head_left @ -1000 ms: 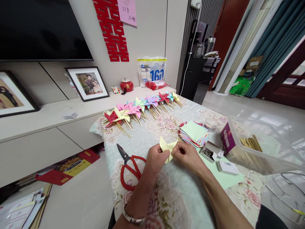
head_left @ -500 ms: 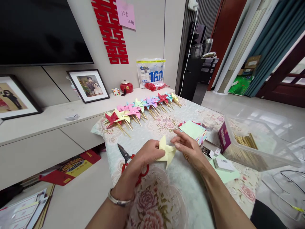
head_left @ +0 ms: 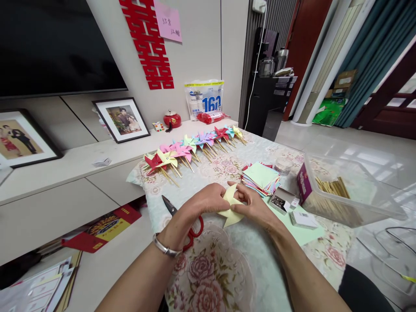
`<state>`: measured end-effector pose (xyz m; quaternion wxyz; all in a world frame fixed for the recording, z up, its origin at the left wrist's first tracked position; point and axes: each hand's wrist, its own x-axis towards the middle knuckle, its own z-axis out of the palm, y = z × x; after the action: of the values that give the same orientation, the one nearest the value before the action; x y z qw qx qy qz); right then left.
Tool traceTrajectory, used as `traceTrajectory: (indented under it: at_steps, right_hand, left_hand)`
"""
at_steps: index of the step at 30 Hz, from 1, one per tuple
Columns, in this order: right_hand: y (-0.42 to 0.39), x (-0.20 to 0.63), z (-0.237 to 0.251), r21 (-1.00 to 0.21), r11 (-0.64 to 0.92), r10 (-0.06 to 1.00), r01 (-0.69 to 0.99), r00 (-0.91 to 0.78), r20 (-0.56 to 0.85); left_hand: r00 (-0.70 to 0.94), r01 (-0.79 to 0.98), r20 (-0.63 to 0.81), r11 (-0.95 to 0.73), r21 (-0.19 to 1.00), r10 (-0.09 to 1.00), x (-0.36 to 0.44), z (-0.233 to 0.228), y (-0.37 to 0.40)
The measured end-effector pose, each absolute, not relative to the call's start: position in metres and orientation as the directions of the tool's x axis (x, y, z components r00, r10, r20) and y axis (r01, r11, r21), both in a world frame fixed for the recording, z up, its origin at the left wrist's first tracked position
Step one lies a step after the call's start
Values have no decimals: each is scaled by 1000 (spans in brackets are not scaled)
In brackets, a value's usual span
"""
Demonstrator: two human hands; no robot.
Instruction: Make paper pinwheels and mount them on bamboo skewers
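A pale yellow folded paper piece (head_left: 231, 211) is held between both hands just above the flowered tablecloth (head_left: 227, 268). My left hand (head_left: 208, 199) pinches its left side, and my right hand (head_left: 251, 203) grips its right side with the thumb on top. Red-handled scissors (head_left: 190, 227) lie on the cloth under my left wrist, partly hidden. A stack of coloured paper squares (head_left: 261, 177) sits just beyond my right hand.
A row of finished paper pinwheels on sticks (head_left: 195, 149) lies along the far table edge. To the right stand a clear plastic bin of wooden sticks (head_left: 341, 195), an open box of pins (head_left: 279, 200), a small white box (head_left: 303, 219) and a round clear container (head_left: 282, 165).
My right hand, open and off the paper half a second ago, has closed on the yellow piece again. Both hands have shifted slightly with the paper.
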<state>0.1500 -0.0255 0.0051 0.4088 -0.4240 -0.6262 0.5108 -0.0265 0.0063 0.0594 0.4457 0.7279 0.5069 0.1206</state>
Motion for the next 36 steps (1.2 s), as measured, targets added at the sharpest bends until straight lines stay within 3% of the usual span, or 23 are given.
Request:
traceTrajectory:
  at_steps: [3, 7, 13, 18, 24, 29, 36]
  right_hand:
    - [-26, 150, 4, -983, 125, 950, 135, -301, 79]
    - [-27, 150, 4, -982, 103, 955, 157, -292, 53]
    - [-26, 151, 4, -999, 26, 975, 29, -220, 19]
    - [-23, 151, 9, -974, -49, 994, -221, -109, -25]
    - [-21, 148, 8, -959, -10, 1000, -282, -15, -6]
    - [-21, 144, 6, -969, 6, 1000, -246, -7, 8]
    - [-21, 140, 2, -984, 17, 999, -177, -27, 23]
  left_hand:
    - [465, 568, -200, -117, 815, 862, -22, 61, 5]
    - [493, 527, -203, -105, 844, 846, -19, 59, 7]
    - [456, 506, -225, -43, 861, 861, -31, 62, 13]
    - [252, 95, -157, 137, 986, 955, -33, 57, -4]
    - [222, -355, -174, 246, 902, 959, 6, 28, -29]
    - [50, -394, -209, 212, 894, 977, 21, 14, -29]
    - [49, -378, -237, 238, 895, 970, 14, 4, -25]
